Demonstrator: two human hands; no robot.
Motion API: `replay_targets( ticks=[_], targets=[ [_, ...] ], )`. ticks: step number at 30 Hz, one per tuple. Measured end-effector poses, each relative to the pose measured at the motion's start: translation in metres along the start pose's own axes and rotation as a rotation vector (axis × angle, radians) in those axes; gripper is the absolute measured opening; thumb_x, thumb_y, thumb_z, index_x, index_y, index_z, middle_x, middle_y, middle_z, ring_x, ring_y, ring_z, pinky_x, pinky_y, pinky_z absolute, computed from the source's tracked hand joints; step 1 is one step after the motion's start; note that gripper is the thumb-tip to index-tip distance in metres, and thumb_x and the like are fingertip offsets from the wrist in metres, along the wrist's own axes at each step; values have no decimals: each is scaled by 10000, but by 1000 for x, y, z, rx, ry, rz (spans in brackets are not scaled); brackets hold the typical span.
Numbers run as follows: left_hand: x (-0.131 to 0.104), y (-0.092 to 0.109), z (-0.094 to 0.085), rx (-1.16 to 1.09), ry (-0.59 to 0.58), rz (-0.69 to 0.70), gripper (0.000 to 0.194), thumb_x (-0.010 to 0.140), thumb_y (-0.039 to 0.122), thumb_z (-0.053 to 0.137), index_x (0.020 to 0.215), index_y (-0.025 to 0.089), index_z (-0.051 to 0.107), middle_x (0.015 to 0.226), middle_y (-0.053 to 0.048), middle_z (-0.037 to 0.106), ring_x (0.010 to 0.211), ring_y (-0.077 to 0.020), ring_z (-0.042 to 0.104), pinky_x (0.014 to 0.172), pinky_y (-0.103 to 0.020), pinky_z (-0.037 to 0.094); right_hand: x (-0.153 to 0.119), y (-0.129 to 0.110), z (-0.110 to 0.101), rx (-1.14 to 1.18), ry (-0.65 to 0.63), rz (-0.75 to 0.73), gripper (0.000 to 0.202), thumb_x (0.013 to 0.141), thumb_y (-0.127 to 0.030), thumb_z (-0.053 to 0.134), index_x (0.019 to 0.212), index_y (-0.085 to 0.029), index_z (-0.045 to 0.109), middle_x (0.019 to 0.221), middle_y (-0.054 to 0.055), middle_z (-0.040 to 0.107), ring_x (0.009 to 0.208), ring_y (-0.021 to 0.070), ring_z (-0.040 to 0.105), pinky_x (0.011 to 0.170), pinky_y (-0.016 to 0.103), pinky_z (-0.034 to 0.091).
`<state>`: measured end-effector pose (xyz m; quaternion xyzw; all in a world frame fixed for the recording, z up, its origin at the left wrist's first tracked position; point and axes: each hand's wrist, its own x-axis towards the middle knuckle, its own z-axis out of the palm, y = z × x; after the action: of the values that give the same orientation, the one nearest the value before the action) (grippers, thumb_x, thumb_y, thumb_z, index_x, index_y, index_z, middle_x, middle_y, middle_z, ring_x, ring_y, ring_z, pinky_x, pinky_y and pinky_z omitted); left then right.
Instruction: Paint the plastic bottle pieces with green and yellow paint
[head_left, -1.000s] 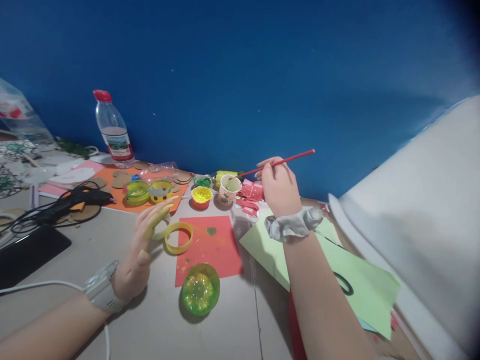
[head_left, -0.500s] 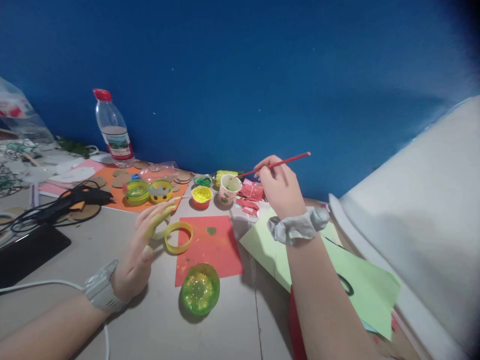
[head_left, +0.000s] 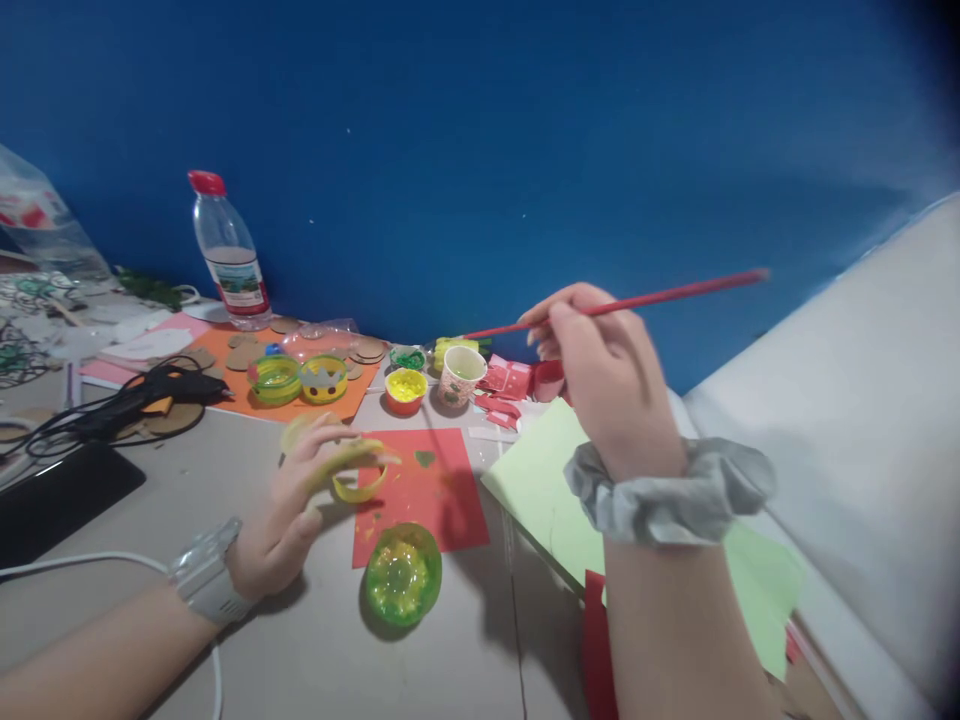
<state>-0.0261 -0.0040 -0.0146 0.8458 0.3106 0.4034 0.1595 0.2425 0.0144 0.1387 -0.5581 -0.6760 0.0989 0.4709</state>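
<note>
a: while the right hand (head_left: 611, 385) is raised above the table, its fingers are pinched tight on a red paintbrush (head_left: 645, 298); the handle runs up and to the right, the tip end points left toward a small paper cup (head_left: 459, 375). tip looks clear of the cup, but it is thin and blurred, so cannot confirm. grey scrunchie (head_left: 667, 492) sits on that wrist.

b: left hand?

a: left hand (head_left: 300, 500) rests low on the table, fingers smeared with yellow paint and curled onto a yellow ring (head_left: 358, 478). the ring is at the left edge of a red paper sheet (head_left: 427, 490), partly hidden under the fingers. whether it is lifted or lying flat, cannot tell. pale watch (head_left: 206, 580) on the left wrist.

b: surroundings, working outward.

a: green bowl (head_left: 403, 574) with yellow-green paint just below the red sheet, near the left hand. light green paper (head_left: 551, 495) lies under the right forearm. behind the red sheet: a yellow paint pot (head_left: 406, 388) just beside the paper cup, and red paper scraps (head_left: 506, 385) to the cup's right. further left, an orange sheet (head_left: 247, 395) carries two ringed containers. a water bottle (head_left: 229, 255) with red cap stands upright against the blue wall (head_left: 480, 150). black cables (head_left: 112, 405) at far left.
</note>
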Motion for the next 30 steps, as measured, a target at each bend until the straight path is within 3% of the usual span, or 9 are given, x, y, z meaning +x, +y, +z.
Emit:
replay_targets(
  ticks=[2, 4, 9, 12, 17, 30],
  targets=[
    [2, 3, 0, 41, -47, 68, 584, 953, 566, 173, 1212, 220, 565, 1182, -118, 636, 1191, -290, 505, 1122, -554, 210, -6, -12, -6, 34, 11, -41, 364, 1019, -426, 421, 803, -167, 558, 697, 0, 521, 578, 86, 498, 477, 200, 286],
    [2, 6, 1, 148, -98, 91, 530, 950, 530, 237, 1178, 213, 595, 1151, -110, 661, 1159, -279, 528, 1114, -538, 184, -10, -18, -8, 14, -57, -35, 431, 1022, -516, 424, 792, -168, 534, 646, -11, 485, 539, 81, 471, 467, 207, 266],
    [0, 7, 7, 352, -245, 67, 510, 916, 544, 345, 1180, 199, 614, 1110, -125, 675, 1134, -310, 546, 1002, -503, 276, -11, -13, 8, -16, -288, 41, 350, 1005, -382, 492, 738, -158, 468, 594, -44, 452, 520, 69, 426, 474, 194, 293],
    [0, 7, 9, 383, -302, 73, 515, 915, 558, 364, 1208, 204, 596, 1073, -125, 664, 1068, -308, 571, 932, -475, 318, -10, -9, 25, -8, -364, 69, 336, 1003, -346, 491, 733, -152, 442, 571, -60, 439, 498, 63, 393, 513, 204, 290],
    [3, 9, 7, 366, -375, 31, 466, 928, 522, 377, 1170, 193, 601, 1056, -125, 637, 1010, -295, 572, 892, -465, 337, -8, -8, 39, -127, -420, 72, 274, 1006, -276, 474, 762, -151, 475, 589, -56, 457, 541, 81, 410, 591, 230, 286],
    [8, 13, 5, 334, -386, 11, 462, 936, 521, 351, 1095, 188, 629, 1030, -116, 655, 1077, -312, 530, 905, -486, 349, -7, -9, 43, -224, -474, 76, 279, 997, -215, 472, 730, -143, 437, 616, -55, 431, 530, 74, 356, 613, 235, 273]
  ],
)
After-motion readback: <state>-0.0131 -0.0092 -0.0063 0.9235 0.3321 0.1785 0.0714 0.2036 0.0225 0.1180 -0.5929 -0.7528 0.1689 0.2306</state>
